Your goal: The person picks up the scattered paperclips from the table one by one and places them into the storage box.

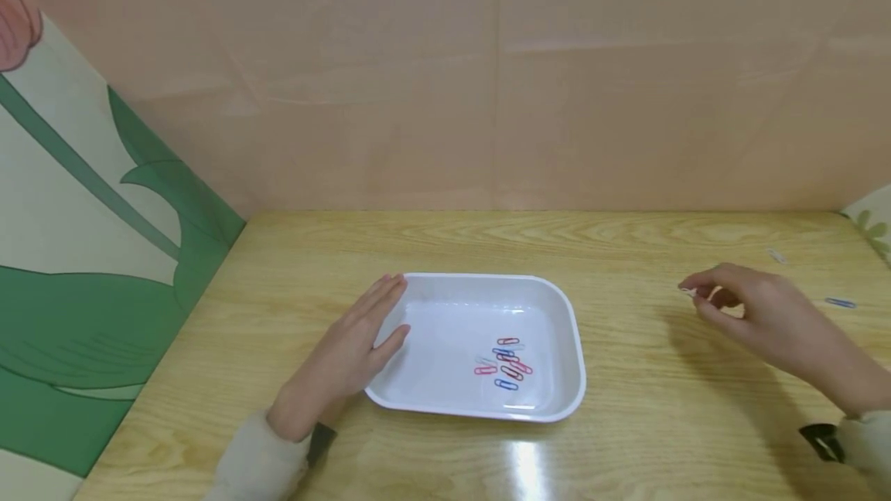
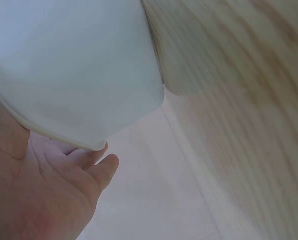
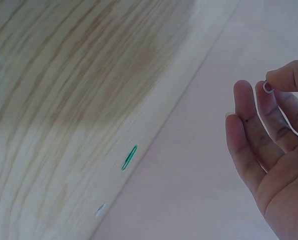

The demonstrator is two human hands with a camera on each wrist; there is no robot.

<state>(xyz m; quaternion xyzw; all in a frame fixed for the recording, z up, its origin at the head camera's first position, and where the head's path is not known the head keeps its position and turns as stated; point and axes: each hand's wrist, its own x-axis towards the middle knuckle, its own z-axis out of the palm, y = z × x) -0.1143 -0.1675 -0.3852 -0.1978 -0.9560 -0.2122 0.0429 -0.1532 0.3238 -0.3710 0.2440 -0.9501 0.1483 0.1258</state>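
My left hand (image 1: pixel 355 342) lies with straight fingers along the left rim of a white tray (image 1: pixel 473 414). In the left wrist view its palm (image 2: pixel 49 190) is against the outside of the tray wall (image 2: pixel 79 75). Several red, pink, blue and white paper clips (image 1: pixel 506 385) lie in a loose group on the tray's right half. Off to the right, above the table, my right hand (image 1: pixel 759 315) pinches a white paper clip (image 1: pixel 687 292) between thumb and fingertips. Only a small loop of that paper clip (image 3: pixel 268 88) shows in the right wrist view.
Toward the table's back right lie a white paper clip (image 1: pixel 776 256) and a blue paper clip (image 1: pixel 840 302). A green paper clip (image 3: pixel 130 158) is near the table edge in the right wrist view. Behind the wooden table (image 1: pixel 626 238) rises a pinkish-beige wall covering (image 1: pixel 487 99).
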